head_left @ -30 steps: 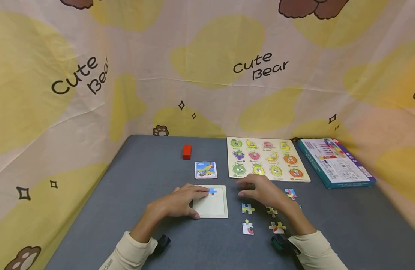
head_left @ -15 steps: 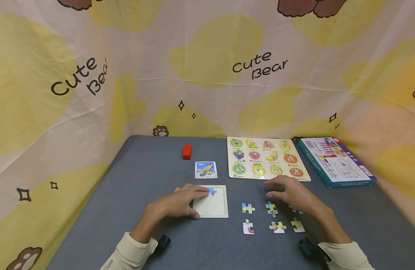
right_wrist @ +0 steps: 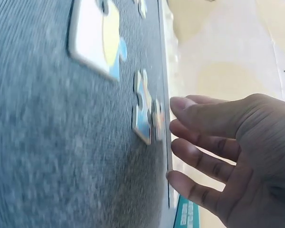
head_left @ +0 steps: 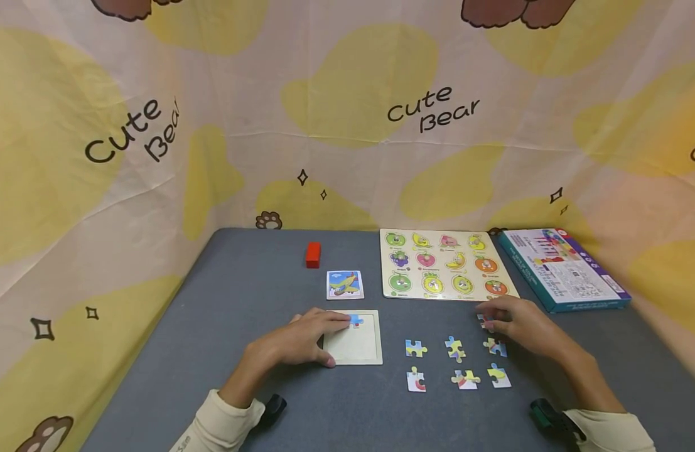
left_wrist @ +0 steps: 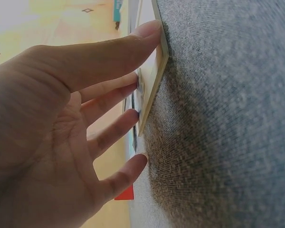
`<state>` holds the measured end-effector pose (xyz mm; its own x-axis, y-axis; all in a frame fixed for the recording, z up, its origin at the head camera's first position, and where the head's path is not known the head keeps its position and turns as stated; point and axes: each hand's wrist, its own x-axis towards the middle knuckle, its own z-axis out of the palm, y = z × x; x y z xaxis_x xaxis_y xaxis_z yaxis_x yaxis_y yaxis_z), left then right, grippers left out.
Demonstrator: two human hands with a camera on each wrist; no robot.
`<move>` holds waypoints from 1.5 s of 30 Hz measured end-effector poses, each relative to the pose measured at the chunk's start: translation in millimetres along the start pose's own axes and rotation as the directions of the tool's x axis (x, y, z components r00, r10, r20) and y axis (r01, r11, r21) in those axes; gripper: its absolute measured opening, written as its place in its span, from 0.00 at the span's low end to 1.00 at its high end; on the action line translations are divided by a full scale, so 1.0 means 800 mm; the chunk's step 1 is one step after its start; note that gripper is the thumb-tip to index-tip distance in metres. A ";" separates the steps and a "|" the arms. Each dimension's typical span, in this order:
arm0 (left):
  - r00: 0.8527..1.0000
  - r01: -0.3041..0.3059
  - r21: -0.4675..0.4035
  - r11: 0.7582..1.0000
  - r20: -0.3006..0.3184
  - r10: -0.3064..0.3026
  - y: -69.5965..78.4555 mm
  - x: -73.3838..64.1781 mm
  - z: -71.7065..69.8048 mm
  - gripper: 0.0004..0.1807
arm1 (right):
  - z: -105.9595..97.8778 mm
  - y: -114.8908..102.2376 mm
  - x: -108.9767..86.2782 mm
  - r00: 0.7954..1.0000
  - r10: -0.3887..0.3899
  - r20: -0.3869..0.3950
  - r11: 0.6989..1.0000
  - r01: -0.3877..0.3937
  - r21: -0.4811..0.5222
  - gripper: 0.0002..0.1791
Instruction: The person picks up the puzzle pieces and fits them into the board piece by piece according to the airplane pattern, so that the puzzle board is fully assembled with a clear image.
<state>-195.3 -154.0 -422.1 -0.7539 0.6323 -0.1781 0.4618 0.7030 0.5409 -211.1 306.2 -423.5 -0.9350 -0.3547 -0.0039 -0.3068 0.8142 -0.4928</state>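
Inside tray (head_left: 363,346) | blue piece (head_left: 356,320) (far side) | left hand (head_left: 302,337) spread | right hand (head_left: 522,321) spread

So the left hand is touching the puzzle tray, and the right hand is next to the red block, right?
Not quite: the right hand is next to the jigsaw pieces. The head view shows the red block away to the left. The left hand is touching the puzzle tray, as you said.

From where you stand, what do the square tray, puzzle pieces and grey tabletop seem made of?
Square tray: probably matte wood, judging by its pale tan edge. Puzzle pieces: thin wood or stiff card, printed on top, with pale edges. Grey tabletop: seemingly dull fabric, finely ribbed in the wrist views.
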 end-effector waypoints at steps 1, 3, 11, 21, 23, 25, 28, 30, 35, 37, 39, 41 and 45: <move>1.000 0.001 -0.001 1.000 0.000 -0.001 0.000 0.000 0.000 0.41 | -0.001 0.003 -0.001 1.000 -0.006 0.004 1.000 0.006 0.000 0.17; 1.000 0.003 -0.003 1.000 0.000 -0.003 -0.001 0.001 0.001 0.40 | -0.002 0.008 -0.002 1.000 -0.007 0.012 1.000 0.007 0.003 0.18; 1.000 -0.001 -0.005 1.000 0.001 0.001 -0.001 0.001 0.001 0.41 | -0.004 0.018 -0.002 0.999 -0.006 0.032 1.000 0.006 -0.014 0.19; 1.000 -0.001 -0.001 1.000 0.001 0.001 -0.002 0.001 0.001 0.41 | -0.005 0.025 -0.003 0.999 -0.027 0.035 0.999 0.029 -0.040 0.17; 1.000 -0.001 -0.002 1.000 0.003 0.001 -0.002 0.001 0.001 0.41 | -0.005 0.027 -0.003 0.999 -0.026 0.039 0.999 0.027 -0.032 0.17; 1.000 -0.002 -0.002 1.000 0.003 0.002 -0.002 0.001 0.001 0.41 | -0.004 0.028 -0.003 0.999 -0.023 0.038 0.999 0.024 -0.025 0.16; 1.000 -0.004 0.001 1.000 0.002 0.004 -0.002 0.001 0.001 0.41 | -0.004 0.030 -0.003 0.999 -0.016 0.031 1.000 0.017 -0.026 0.14; 1.000 -0.005 0.004 1.000 0.000 0.005 -0.002 0.001 0.001 0.41 | -0.004 0.032 -0.002 1.000 -0.016 0.024 0.999 0.016 -0.033 0.13; 1.000 -0.004 0.005 1.000 -0.002 0.004 -0.002 0.001 0.001 0.41 | -0.005 0.031 -0.002 1.000 -0.026 -0.013 0.998 0.025 -0.063 0.10; 1.000 -0.005 0.005 1.000 -0.002 0.005 -0.002 0.001 0.001 0.41 | -0.005 0.031 -0.003 0.999 -0.029 -0.020 0.997 0.027 -0.072 0.09; 1.000 -0.007 0.004 1.000 -0.003 0.007 -0.002 0.001 0.001 0.41 | -0.005 0.031 -0.003 0.999 -0.026 -0.021 0.997 0.024 -0.077 0.09; 1.000 -0.008 0.002 1.000 -0.003 0.008 -0.003 0.001 0.002 0.41 | -0.005 0.032 -0.003 1.000 -0.020 -0.014 0.997 0.019 -0.074 0.08; 1.000 -0.012 0.000 1.000 -0.003 0.012 -0.003 0.001 0.002 0.41 | -0.004 0.034 -0.003 1.000 -0.008 -0.007 0.997 0.008 -0.072 0.11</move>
<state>-196.2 -155.0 -424.8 -0.7495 0.6401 -0.1690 0.4713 0.6951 0.5428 -217.8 330.4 -433.8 -0.9336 -0.3584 0.0063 -0.3263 0.8424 -0.4288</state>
